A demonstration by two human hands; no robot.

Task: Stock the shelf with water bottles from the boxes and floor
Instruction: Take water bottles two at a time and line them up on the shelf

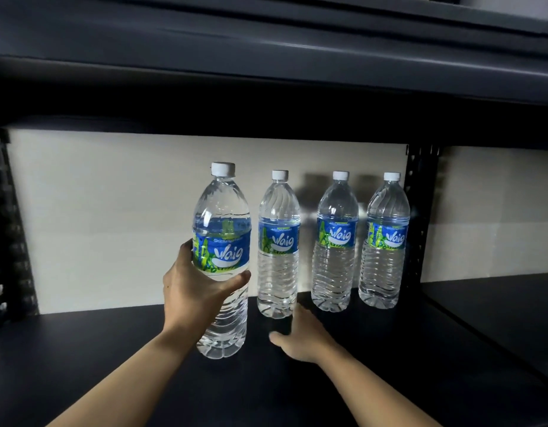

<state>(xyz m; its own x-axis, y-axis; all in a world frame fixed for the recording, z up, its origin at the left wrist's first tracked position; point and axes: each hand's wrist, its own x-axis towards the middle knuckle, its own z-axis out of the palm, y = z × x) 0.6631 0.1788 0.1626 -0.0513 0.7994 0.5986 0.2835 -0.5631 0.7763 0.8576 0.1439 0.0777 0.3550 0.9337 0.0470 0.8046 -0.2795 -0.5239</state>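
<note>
Left hand [189, 291] grips a clear, blue-labelled plastic water bottle [222, 251]; right hand [300, 337] rests slack; swung in carelessly, it might topple the identical neighbouring bottle [278, 241]

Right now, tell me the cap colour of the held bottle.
White cap, clearest in the head view.

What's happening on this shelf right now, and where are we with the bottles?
A person is stocking a dark metal shelf with clear plastic water bottles, blue-labelled and white-capped. The left hand grips the held bottle around its label, upright near the shelf's front; whether its base is down is unclear. The right hand, fingers open, reaches to the foot of the nearest standing bottle. Right of it stand the middle bottle and the rightmost bottle, all in a row along the back.
</note>
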